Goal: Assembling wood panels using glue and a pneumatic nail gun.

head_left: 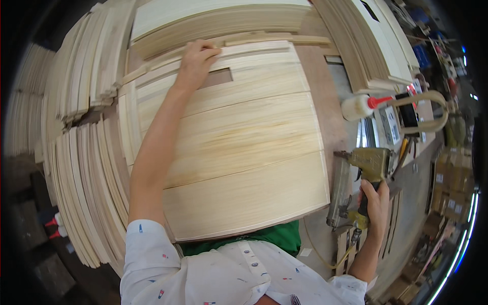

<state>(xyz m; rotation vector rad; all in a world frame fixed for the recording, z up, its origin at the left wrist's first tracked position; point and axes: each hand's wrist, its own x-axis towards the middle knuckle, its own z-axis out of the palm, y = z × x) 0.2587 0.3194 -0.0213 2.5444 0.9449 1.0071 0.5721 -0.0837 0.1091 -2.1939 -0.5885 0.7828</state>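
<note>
A pale wooden panel [244, 134] made of joined boards lies flat in front of me, with a rectangular slot near its far edge. A thin wooden strip [256, 51] runs along that far edge. My left hand [194, 65] reaches over the panel with its fingers closed at the strip; the fingertips are partly hidden. To the right of the panel, my right hand [375, 202] grips the handle of an olive-green pneumatic nail gun [370, 159]. The gun is held apart from the panel, and a yellow hose [339, 263] hangs from it.
Stacks of wooden strips [84, 188] stand at the left. Stacked boards [229, 23] lie beyond the panel, and a taller board stack [363, 43] is at far right. A glue bottle [357, 108] with a red nozzle lies near a curved wooden piece [438, 109]. Cardboard boxes [455, 178] sit farther right.
</note>
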